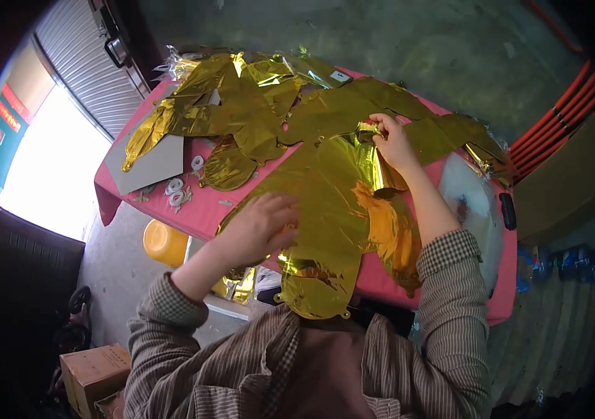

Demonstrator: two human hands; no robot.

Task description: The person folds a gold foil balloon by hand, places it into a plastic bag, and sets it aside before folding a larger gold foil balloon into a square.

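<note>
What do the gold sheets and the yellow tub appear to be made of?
Gold sheets: probably thin metallised plastic film, shiny, with mirror-like glints and creases. Yellow tub: likely moulded plastic, smooth, judging by its even colour and rounded wall.

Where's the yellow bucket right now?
Head view, left side: the yellow bucket is on the floor, by the near edge of the pink tablecloth.

Yellow tub (165,242) — cardboard box (96,370)

Spread over a pink-covered bench (203,218): gold foil pieces (332,174), a grey board (147,167), white rolls (174,187) beside it, a black object (507,211) by the right edge.
</note>
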